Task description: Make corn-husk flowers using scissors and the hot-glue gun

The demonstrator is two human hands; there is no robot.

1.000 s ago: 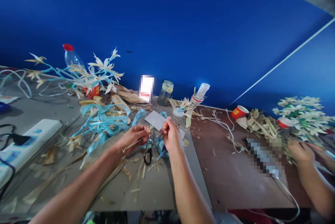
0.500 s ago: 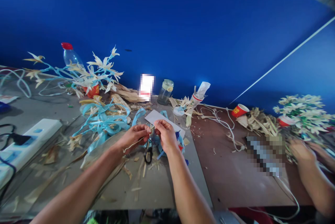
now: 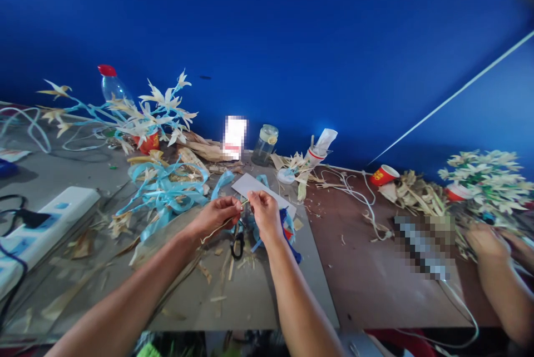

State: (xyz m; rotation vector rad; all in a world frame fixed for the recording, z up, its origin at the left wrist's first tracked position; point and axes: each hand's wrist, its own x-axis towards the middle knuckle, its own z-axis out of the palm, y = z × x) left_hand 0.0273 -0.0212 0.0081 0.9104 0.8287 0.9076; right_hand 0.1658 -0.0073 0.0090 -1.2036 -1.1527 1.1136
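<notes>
1. The left hand [image 3: 223, 213] is pinching a thin pale strand [image 3: 214, 231], its tail trailing back toward the body.
2. The right hand [image 3: 266, 216] is pinching the strand's upper end, both hands nearly touching above the counter [image 3: 244, 310].
3. Beyond, a red cup [image 3: 150, 144] is holding white flowers [image 3: 161, 102]; a leaning cup [image 3: 313, 157] is holding a white roll [image 3: 327, 141].

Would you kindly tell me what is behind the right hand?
Behind the right hand is a pale card, showing on both sides, with light-blue ribbon beyond. The hand covers the card's middle, which cannot be seen.
</notes>
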